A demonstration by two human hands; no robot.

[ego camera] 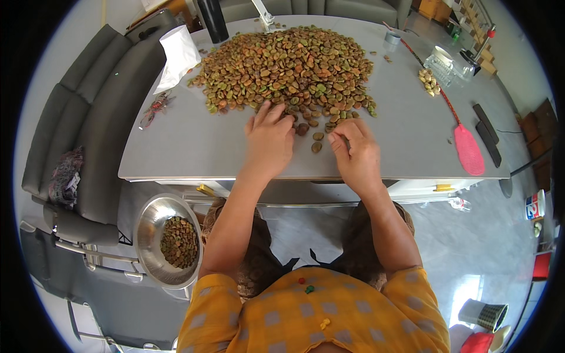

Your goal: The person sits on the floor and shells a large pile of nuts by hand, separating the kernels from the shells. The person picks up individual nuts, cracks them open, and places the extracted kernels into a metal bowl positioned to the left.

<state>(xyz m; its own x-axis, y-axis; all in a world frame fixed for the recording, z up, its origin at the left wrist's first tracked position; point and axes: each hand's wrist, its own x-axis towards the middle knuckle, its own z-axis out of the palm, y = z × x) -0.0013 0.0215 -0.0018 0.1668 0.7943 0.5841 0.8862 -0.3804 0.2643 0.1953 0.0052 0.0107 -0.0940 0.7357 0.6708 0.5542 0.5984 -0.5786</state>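
Note:
A wide heap of brown, green and reddish dried broad beans [291,66] covers the middle of the grey table [185,150]. My left hand [270,143] lies palm down at the heap's front edge, its spread fingertips touching beans. To the right, my right hand [359,150] is curled at the front of the heap, thumb close to the forefinger. Whether a bean is between those fingers is hidden. Between the hands, two loose beans [317,142] lie on the tabletop, with a darker bean [303,129] just behind them.
A steel bowl [148,229] holding more beans [180,242] stands low at my left. On the table are a white paper roll [180,53], a black cylinder [213,20], a pink fly swatter [469,150], pale shells [428,82], a glass jar [439,68] and tangled cord [156,108].

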